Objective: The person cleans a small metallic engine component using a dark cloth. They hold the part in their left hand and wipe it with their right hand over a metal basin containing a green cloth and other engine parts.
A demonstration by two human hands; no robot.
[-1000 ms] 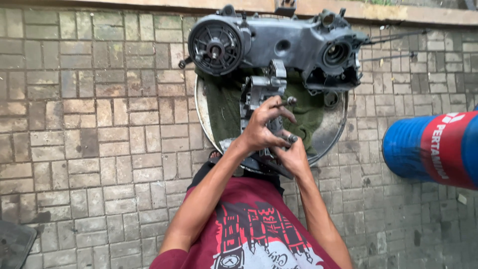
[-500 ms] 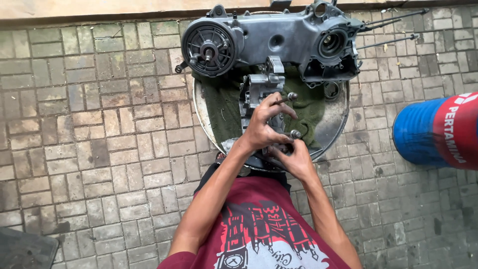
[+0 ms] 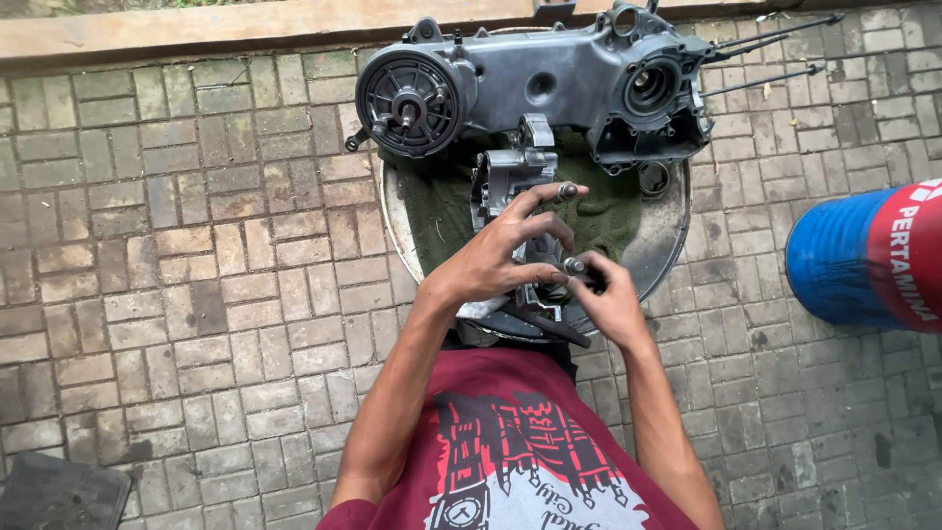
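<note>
- Resting over a small grey cast-metal engine part (image 3: 510, 182), the left hand (image 3: 496, 257) spreads its fingers, with a short metal pin (image 3: 567, 190) at its upper fingertip; its grip is loose, not closed.
- Right hand (image 3: 610, 299) pinches a small metal cylinder (image 3: 575, 265) between its fingertips.
- Both work above a round metal pan (image 3: 659, 250) lined with dark green cloth (image 3: 437, 211), on the brick paving (image 3: 196, 255).
- Large grey scooter engine casing (image 3: 549, 83) lies across the pan's far rim.
- Blue and red drum (image 3: 868, 255) stands well apart, to the right.
</note>
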